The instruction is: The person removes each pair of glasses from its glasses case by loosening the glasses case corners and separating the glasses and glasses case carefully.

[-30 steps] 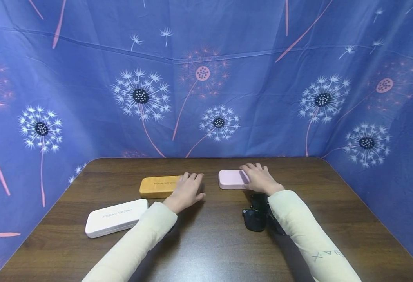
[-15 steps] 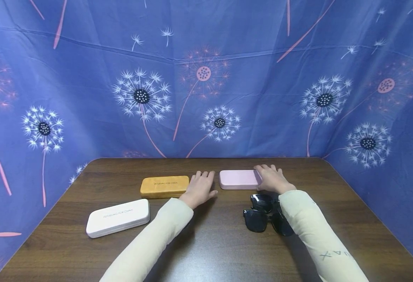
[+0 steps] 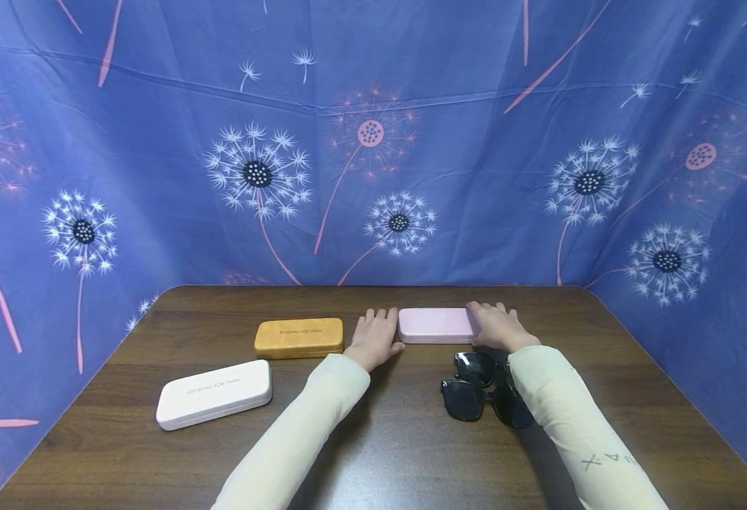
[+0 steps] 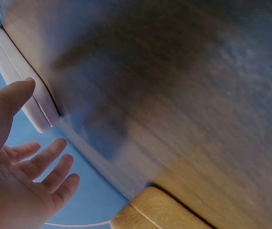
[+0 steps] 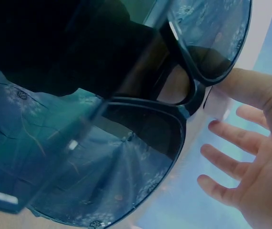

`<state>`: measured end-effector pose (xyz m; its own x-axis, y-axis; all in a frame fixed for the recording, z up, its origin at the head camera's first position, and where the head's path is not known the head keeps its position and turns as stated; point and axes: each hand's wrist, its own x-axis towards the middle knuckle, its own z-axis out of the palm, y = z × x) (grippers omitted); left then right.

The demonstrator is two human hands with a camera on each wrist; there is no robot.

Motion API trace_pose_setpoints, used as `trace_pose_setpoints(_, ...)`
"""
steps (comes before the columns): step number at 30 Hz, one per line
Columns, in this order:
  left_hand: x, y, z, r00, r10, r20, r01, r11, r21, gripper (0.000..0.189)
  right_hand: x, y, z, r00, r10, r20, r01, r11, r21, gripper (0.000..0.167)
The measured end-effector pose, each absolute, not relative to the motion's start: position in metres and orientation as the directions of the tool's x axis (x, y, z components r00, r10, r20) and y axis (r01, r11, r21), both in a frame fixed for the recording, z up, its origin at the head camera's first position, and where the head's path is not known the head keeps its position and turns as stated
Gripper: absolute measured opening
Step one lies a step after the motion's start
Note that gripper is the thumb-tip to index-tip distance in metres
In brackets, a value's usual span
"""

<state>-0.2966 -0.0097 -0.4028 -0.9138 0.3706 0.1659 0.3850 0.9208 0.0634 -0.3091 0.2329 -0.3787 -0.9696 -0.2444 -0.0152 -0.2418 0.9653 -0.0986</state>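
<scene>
A pink glasses case (image 3: 437, 326) lies closed at the back middle of the table, between both hands. My left hand (image 3: 375, 338) is at its left end with relaxed, spread fingers; in the left wrist view, the thumb (image 4: 19, 95) overlaps the case (image 4: 16, 67), and contact is unclear. At the right end is my right hand (image 3: 500, 327), its fingers (image 5: 231, 138) spread loosely in the right wrist view. Two pairs of dark sunglasses, a rear pair (image 3: 475, 368) and a front pair (image 3: 464, 400), lie below the right wrist, partly hidden by the sleeve.
Left of my left hand lies a yellow glasses case (image 3: 299, 338) with small lettering. A white glasses case (image 3: 214, 394) sits angled nearer the table's left edge. A blue dandelion-print cloth (image 3: 463, 156) hangs behind the brown wooden table (image 3: 412, 453).
My left hand has moved right, from the yellow case to the pink case's left end. The right hand has shifted right to its other end, uncovering more of the pink case and the sunglasses.
</scene>
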Motion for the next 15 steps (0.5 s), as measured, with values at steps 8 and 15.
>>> trace_pose_setpoints(8, -0.299, -0.004, -0.405, -0.922, 0.355, 0.156, 0.368, 0.928, 0.064, 0.058, -0.312, 0.233, -0.383, -0.968, -0.25, -0.011, -0.248, 0.964, -0.091, 0.072)
trace_pose_setpoints(15, -0.301, 0.005, -0.411, -0.92, 0.356, 0.164, 0.367, 0.929, 0.041, 0.059, -0.314, 0.232, -0.386, -0.969, -0.248, -0.018, -0.246, 0.965, -0.088, 0.072)
